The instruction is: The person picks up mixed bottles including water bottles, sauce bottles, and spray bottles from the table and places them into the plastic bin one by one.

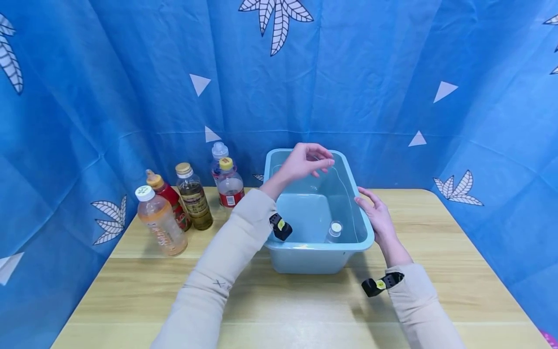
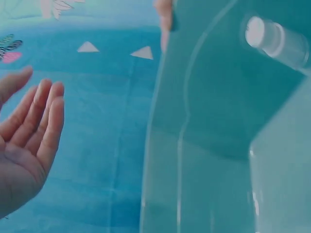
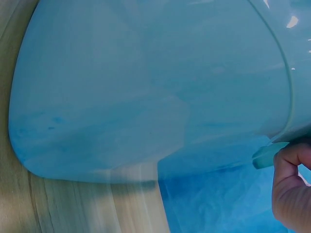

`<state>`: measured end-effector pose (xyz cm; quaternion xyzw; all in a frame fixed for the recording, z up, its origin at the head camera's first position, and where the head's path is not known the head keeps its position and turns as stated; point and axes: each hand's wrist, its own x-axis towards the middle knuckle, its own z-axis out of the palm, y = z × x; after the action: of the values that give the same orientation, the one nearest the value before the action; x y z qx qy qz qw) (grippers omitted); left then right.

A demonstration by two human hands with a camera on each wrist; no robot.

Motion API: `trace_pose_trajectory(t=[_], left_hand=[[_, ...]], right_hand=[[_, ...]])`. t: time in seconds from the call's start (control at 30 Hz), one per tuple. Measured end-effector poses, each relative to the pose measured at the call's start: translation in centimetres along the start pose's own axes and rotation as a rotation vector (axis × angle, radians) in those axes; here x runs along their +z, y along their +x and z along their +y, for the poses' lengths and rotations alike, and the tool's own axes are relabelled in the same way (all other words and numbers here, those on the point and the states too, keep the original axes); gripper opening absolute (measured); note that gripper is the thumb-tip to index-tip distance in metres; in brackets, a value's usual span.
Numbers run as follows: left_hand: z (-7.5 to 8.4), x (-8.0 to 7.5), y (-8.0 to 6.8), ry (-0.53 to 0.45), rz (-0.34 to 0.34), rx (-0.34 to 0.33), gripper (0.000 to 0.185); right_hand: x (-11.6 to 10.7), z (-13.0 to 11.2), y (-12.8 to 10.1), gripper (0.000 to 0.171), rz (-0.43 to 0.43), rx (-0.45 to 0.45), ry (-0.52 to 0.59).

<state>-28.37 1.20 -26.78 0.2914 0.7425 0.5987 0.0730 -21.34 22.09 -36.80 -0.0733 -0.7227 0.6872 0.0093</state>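
Note:
A light blue plastic tub (image 1: 305, 261) stands on the wooden table, its far end close to the curtain. My left hand (image 1: 304, 162) is over the tub's far part, fingers loosely bent; its palm (image 2: 19, 165) holds nothing in the left wrist view. At the tub's right rim, my right hand (image 1: 377, 218) grips the edge with the thumb on top. In the right wrist view its bent finger (image 3: 289, 179) is by the rim, beside the tub's outer wall (image 3: 97, 107). A small clear bottle with a white cap (image 1: 334, 229) is inside the tub, near its front right corner.
Left of the tub stand several bottles: an orange-tinted one with a white cap (image 1: 162, 223), a red squeeze bottle (image 1: 172, 198), a dark oil bottle (image 1: 194, 198), a yellow-capped one (image 1: 229, 184) and a clear-capped one (image 1: 219, 151). A blue curtain (image 1: 370, 97) hangs behind the table (image 1: 279, 310).

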Motion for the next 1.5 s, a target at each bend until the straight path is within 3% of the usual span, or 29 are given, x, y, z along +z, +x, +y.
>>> trace_pose_trajectory(t=[0.17, 0.37, 0.57, 0.7, 0.83, 1.03, 1.27, 1.5], left_hand=[[1.1, -0.3, -0.9, 0.002, 0.130, 0.007, 0.017], [1.8, -0.7, -3.0, -0.006, 0.238, 0.002, 0.018], [2.1, -1.2, -5.1, 0.014, 0.241, 0.014, 0.019], [1.9, -1.5, -6.4, 0.054, 0.234, -0.001, 0.022], [1.6, -1.9, -7.8, 0.096, 0.269, -0.025, 0.023], [1.0, -2.6, -9.8, 0.084, 0.312, -0.034, 0.025], [0.1, -3.4, -11.7, 0.022, 0.441, -0.032, 0.024], [-1.0, -4.2, -12.6, 0.034, 0.580, -0.010, 0.024]], right_hand=[[-0.1, 0.0, 0.0, 0.053, -0.001, -0.003, 0.016], [-0.1, 0.0, 0.0, 0.053, -0.003, -0.007, 0.028], [-0.1, 0.0, 0.0, 0.053, -0.002, -0.012, 0.053], [-0.1, 0.1, 0.1, 0.052, -0.002, -0.016, 0.050], [0.0, 0.2, 0.1, 0.052, -0.005, -0.015, 0.037], [0.0, 0.3, 0.2, 0.053, -0.004, -0.021, 0.021], [-0.1, 0.3, 0.1, 0.053, -0.002, -0.014, 0.010], [0.0, 0.2, 0.2, 0.053, -0.003, -0.022, 0.009]])
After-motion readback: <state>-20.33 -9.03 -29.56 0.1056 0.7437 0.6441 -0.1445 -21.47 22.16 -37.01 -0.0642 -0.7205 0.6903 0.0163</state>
